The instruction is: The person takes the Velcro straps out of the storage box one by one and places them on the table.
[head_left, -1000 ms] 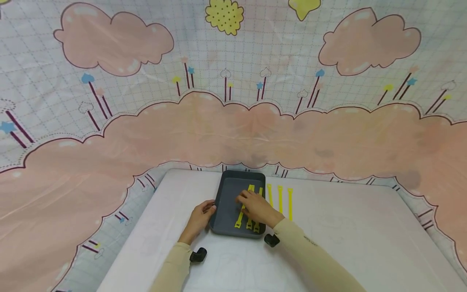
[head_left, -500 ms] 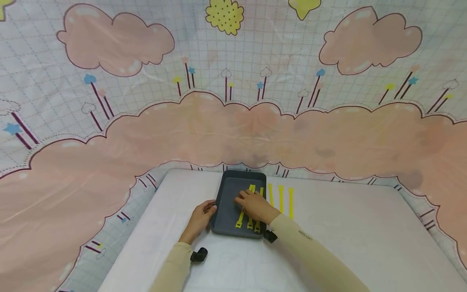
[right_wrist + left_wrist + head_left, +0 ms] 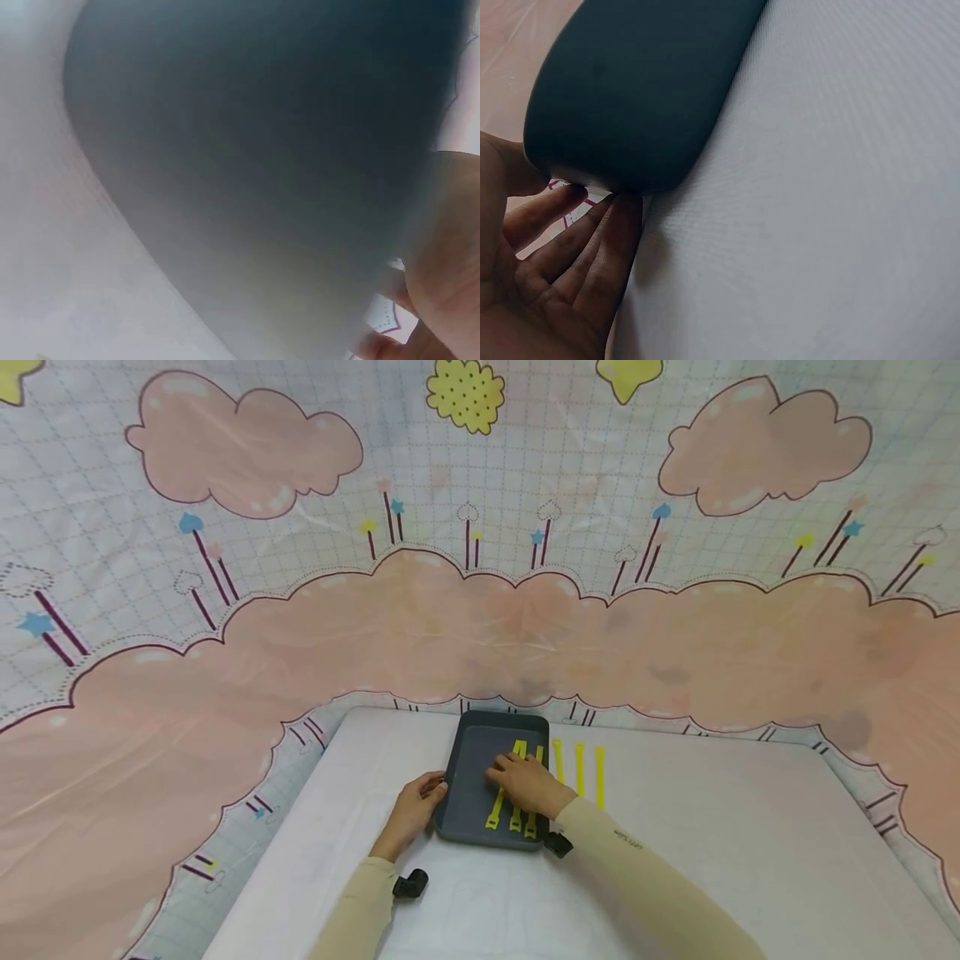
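Note:
A dark grey tray [image 3: 468,810] lies on the white table. Inside it, along the right half, are three yellow hook-and-loop cable ties [image 3: 493,818] with slotted ends toward me. My left hand [image 3: 408,810] holds the tray's left side, thumb at the rim and fingers against the outer wall. In the left wrist view, the fingertips of that hand [image 3: 570,262] meet the wall's underside edge. My right hand [image 3: 531,787] reaches over the right rim, fingers bent down at the ties and covering their middles. Whether it pinches a tie I cannot tell; in the right wrist view the tray wall [image 3: 262,150] hides its fingertips.
Right of the tray, three more yellow cable ties [image 3: 599,777] lie side by side on the table [image 3: 712,843]. Behind the table hangs a cloth [image 3: 600,652] printed with clouds. A small black camera [image 3: 411,883] sits on the left wrist.
The right hand has shifted slightly over the ties, its thumb now less visible. The left hand stays at the tray's side, and the head view has moved a little.

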A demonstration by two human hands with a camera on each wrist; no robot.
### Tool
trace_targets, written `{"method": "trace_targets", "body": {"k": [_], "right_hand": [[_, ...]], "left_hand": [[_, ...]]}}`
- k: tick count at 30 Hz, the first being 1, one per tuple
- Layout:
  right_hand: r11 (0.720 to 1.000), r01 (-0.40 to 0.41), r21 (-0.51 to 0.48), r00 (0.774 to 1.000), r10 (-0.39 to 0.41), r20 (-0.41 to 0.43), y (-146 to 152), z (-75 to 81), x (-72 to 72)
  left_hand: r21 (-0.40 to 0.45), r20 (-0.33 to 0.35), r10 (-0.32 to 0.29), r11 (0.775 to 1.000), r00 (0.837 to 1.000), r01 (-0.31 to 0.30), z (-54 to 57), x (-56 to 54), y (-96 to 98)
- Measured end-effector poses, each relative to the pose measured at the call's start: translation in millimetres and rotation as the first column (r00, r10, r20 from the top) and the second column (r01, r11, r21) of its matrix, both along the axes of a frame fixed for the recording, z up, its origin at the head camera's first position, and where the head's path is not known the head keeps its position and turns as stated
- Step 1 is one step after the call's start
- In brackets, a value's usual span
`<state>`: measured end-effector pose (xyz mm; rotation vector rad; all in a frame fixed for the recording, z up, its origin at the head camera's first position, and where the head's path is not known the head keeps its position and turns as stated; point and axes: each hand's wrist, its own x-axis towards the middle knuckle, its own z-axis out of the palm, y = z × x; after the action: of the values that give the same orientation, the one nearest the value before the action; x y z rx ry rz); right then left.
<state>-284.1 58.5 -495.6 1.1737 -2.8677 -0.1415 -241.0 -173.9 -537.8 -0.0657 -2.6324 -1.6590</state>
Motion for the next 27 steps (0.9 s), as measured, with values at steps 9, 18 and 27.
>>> {"method": "trace_targets", "body": {"k": [9, 18, 27], "right_hand": [[0.999, -0.013, 0.039, 1.0, 0.013, 0.003, -1.3, 5.1, -3.4], [0.992, -0.042, 0.116, 0.999, 0.041, 0.012, -2.1, 6.1, -4.0], [0.988, -0.067, 0.14, 0.997, 0.07, -0.016, -2.0, 1.7, -6.4]], "left_hand": [[-0.008, 0.001, 0.002, 1.0, 1.0, -0.002, -0.1, -0.2, -0.8], [-0.018, -0.004, 0.0, 1.0, 1.0, 0.0, 1.0, 0.8, 0.1], [-0.023, -0.008, -0.004, 1.0, 1.0, 0.004, -0.9, 0.6, -0.8]]}}
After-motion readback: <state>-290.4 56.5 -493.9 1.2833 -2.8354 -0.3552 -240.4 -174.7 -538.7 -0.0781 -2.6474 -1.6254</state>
